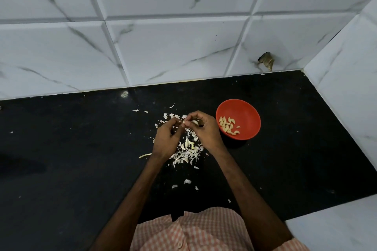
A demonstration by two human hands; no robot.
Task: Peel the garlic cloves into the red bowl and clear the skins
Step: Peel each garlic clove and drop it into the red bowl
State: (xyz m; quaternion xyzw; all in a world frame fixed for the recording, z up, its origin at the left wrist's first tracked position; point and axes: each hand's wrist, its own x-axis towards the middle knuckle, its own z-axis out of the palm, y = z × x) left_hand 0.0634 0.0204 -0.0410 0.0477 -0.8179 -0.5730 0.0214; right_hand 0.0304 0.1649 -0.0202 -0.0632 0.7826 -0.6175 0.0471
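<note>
Over a black counter [81, 169], the left hand [166, 140] and right hand [205, 128] pinch one garlic clove [194, 122] above the skins [186, 152], so peelings fall there, with the red bowl [247, 108] just beside for dropping.

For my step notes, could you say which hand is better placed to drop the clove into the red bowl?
Probably right. The right hand grips the garlic clove and lies beside the red bowl; the left hand is farther away.

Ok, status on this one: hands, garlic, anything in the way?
Left hand and right hand pinch one clove. Peeled cloves in bowl, beside right hand. Skins scattered on counter, uncleared. Nothing blocking.
</note>
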